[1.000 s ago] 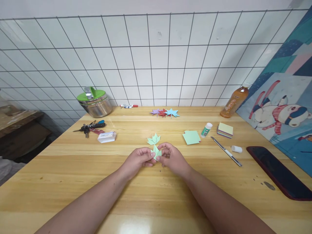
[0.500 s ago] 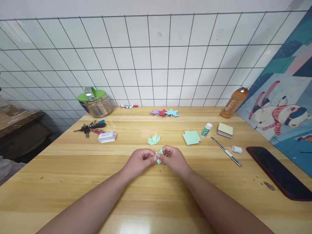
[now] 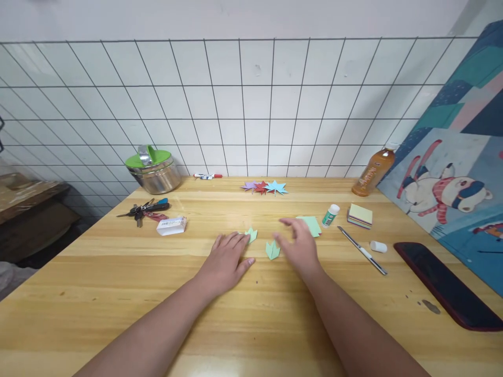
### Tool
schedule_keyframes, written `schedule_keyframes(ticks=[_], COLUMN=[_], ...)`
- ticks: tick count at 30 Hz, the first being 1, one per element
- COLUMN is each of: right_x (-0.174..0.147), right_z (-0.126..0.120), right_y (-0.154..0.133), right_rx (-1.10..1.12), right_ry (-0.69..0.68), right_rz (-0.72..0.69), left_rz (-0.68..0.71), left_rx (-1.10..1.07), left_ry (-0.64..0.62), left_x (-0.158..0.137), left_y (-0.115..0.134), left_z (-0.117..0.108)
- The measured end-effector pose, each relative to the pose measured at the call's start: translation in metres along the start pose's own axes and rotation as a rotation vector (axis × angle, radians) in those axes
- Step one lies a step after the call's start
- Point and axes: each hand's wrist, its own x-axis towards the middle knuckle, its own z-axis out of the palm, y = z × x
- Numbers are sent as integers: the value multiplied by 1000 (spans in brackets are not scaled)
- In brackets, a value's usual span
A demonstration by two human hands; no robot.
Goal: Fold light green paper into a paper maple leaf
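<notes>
My left hand (image 3: 227, 263) lies open on the wooden table, its fingertips partly covering a folded green paper leaf (image 3: 252, 235). A second, smaller folded green paper piece (image 3: 272, 250) rests flat between my hands, touched by neither as far as I can make out. Just right of it, my right hand (image 3: 299, 247) is slightly blurred, fingers apart with nothing in them. It hides part of a stack of green paper squares (image 3: 312, 225). A glue stick (image 3: 330, 215) without its cap stands tilted in view beyond that stack.
Purple, red and blue paper leaves (image 3: 276, 187) lie near the wall. On the right are a sticky-note pad (image 3: 360, 216), a utility knife (image 3: 362, 251), a white cap (image 3: 378, 246), a phone (image 3: 448, 285) and a bottle (image 3: 373, 172). Leftward sit keys (image 3: 144, 209), a small box (image 3: 172, 225) and a lidded pot (image 3: 154, 173).
Both hands have let go of the small folded green piece, which now lies on the table. My left hand moved onto the green leaf; my right moved right toward the green squares.
</notes>
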Motion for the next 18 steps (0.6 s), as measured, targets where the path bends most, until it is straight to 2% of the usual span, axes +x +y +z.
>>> schedule_keyframes(ticks=[3,5,7,10,13,15,18], right_x=[8,14,21,32,41,45,47], right_z=[-16,-25,-31,-33,-30,-27,-27], right_y=[4,14,28,51,69,76,77], right_rx=[-16,-57,-128,-228,-253,-267,-286], right_ry=[639,832,898,827,702,575,450], right_rz=[45,45,68,144,296,391,461], left_rz=[40,54,51,39,43,51,52], left_rx=[-38,-116,-193,-211,-136,-108,-128], left_ry=[1,-34,-63,-62,20,62,38], left_x=[-4,-6,-7,-7,-7,-7,-5], left_y=[6,9,10,7,3,1,0], left_z=[-6,-9,-9,-7,-5,-4,-4])
